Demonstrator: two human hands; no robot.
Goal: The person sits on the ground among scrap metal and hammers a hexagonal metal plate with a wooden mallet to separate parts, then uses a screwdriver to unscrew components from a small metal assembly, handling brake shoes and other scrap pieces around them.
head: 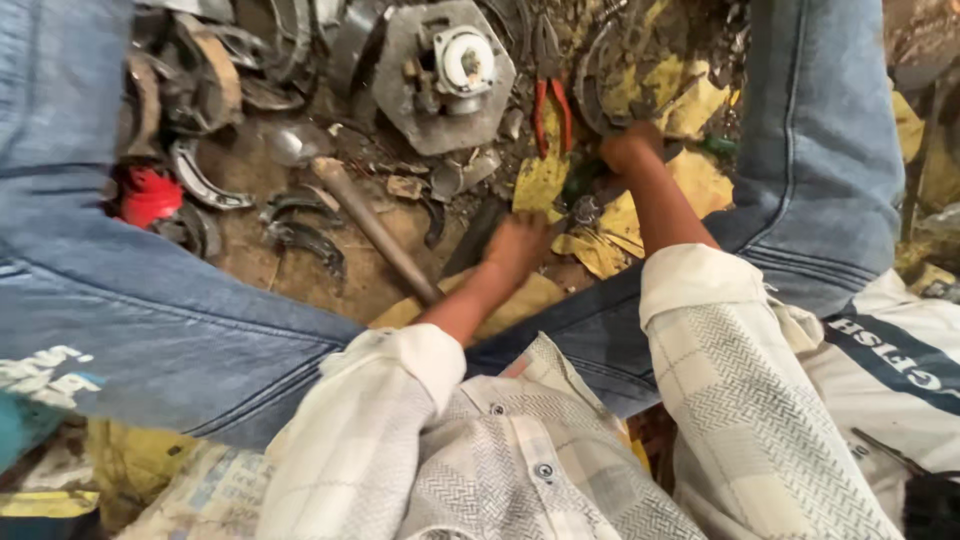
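Seated on a dirt floor strewn with scrap, knees in blue denim spread wide to either side, cream-and-grey checked shirt sleeves reaching down between them. Left hand [517, 245] lowered over a small dark metal part [585, 210] lying on crumpled yellow paper [545, 180], fingers curled down around something beside it; blurred, so cannot tell exactly what is gripped or how tightly. Right hand [630, 148] farther forward, closed into a fist on the dark curved rim of a metal piece [590, 75] at the edge of the yellow paper, with what looks like a green-handled tool [718, 145] just beside the knuckles. Small dark metal part between the two hands, nearer the left. Just left of the left hand, a long brown wooden-handled hammer [375, 225] lying diagonally on the dirt, its dull grey head [290, 142] pointing away. Beyond the hands, a round grey metal plate with a white hub in the middle [445, 75], and red-handled pliers [550, 100] lying next to it. To the left, a heap of curved grey brake-shoe-like metal pieces [200, 90], and a red plastic piece [150, 195] near the left knee.
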